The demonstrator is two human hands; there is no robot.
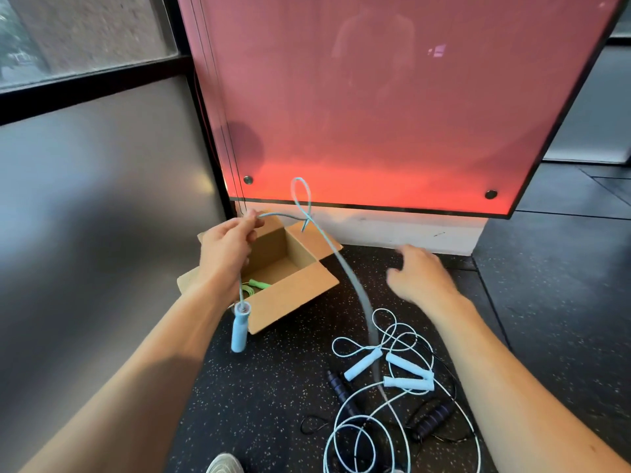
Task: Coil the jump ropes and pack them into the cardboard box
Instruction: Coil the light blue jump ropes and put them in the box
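My left hand point(227, 247) grips a light blue jump rope point(336, 257) above the open cardboard box point(297, 288). One light blue handle point(239, 327) dangles below that hand, and the cord loops up in the air and blurs down to the floor. My right hand point(418, 273) hovers with relaxed fingers to the right of the box, holding nothing. A green jump rope point(257, 285) lies inside the box. On the floor at lower right lie several light blue handles point(408, 370) with tangled cord, and dark purple handles point(432, 419) of a black rope.
The box stands on a speckled black rubber floor point(259, 397), against a glowing red panel point(375, 131) and a grey wall point(102, 199) on the left. A white shoe tip point(223, 464) shows at the bottom edge.
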